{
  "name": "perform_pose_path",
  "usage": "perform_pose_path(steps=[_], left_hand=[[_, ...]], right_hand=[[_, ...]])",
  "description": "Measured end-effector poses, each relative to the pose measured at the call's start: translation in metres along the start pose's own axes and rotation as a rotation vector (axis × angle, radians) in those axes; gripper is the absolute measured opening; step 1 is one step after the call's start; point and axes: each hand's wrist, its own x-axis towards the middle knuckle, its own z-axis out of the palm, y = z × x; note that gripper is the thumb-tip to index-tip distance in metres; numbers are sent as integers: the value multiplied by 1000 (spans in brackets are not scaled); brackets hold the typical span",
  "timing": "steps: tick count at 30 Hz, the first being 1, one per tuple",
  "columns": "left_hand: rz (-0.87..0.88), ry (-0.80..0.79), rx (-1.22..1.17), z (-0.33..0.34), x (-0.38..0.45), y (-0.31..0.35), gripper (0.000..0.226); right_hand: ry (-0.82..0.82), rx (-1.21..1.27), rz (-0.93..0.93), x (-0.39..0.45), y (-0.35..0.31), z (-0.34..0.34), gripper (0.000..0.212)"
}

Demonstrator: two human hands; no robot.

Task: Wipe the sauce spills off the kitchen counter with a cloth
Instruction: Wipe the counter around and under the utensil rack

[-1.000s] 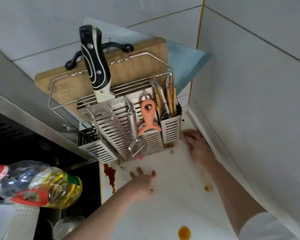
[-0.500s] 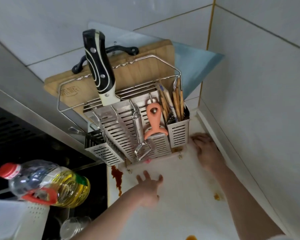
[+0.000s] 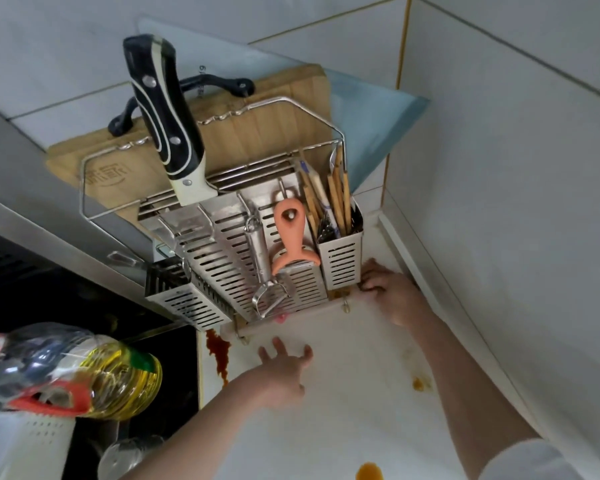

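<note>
While the sauce spills are the target, none looks wiped yet: a long red-brown streak (image 3: 218,355) sits on the counter (image 3: 343,427) at about 9 o'clock from frame centre-bottom, right at the counter's left edge by the dark stove (image 3: 125,341); a small orange spot (image 3: 419,383) lies at 3 o'clock from your left hand; a bigger orange puddle (image 3: 369,473) sits at 6 o'clock, on the bottom frame edge. There is also some brown residue under the utensil rack (image 3: 257,258), near its right foot. No cloth is visible anywhere, so I judge the task barely started: the cloth is still to fetch and all spills are left.

Your left hand (image 3: 284,370) lies flat on the counter, palm down, fingers spread and pointing to 12 o'clock toward the rack's base, holding nothing, just beside the red streak but not on it. Your right hand (image 3: 390,292) reaches to the rack's lower right corner, at 1 o'clock from the left hand, fingers bent against the base by the chopstick holder (image 3: 340,258); I can't tell if it really grips the base or only presses on it. Both forearms stretch up from the bottom edge, right one in a white sleeve (image 3: 534,462).

Probably you're about to shift the rack to get at the sauce under it. The knife (image 3: 163,112) stands handle-up in the rack, and the oil bottle (image 3: 70,372) is at 9 o'clock, well apart.
</note>
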Motion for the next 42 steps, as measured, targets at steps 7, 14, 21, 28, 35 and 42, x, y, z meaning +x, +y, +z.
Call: perform_pose_path(steps=[7, 14, 21, 28, 35, 42], left_hand=[[9, -30, 12, -4, -2, -2, 70], [22, -42, -3, -7, -4, -1, 70], [8, -54, 32, -8, -4, 1, 68], [5, -57, 49, -10, -6, -2, 66], [-13, -66, 32, -13, -9, 2, 71], [-18, -62, 112, -8, -5, -1, 63]], right_hand=[[-110, 858, 250, 72, -41, -14, 13], [30, 293, 140, -28, -27, -3, 11], [78, 987, 258, 51, -50, -16, 21], [-152, 628, 157, 19, -45, -23, 37], [139, -214, 14, -65, 1, 7, 34], [80, 114, -71, 54, -45, -9, 38]])
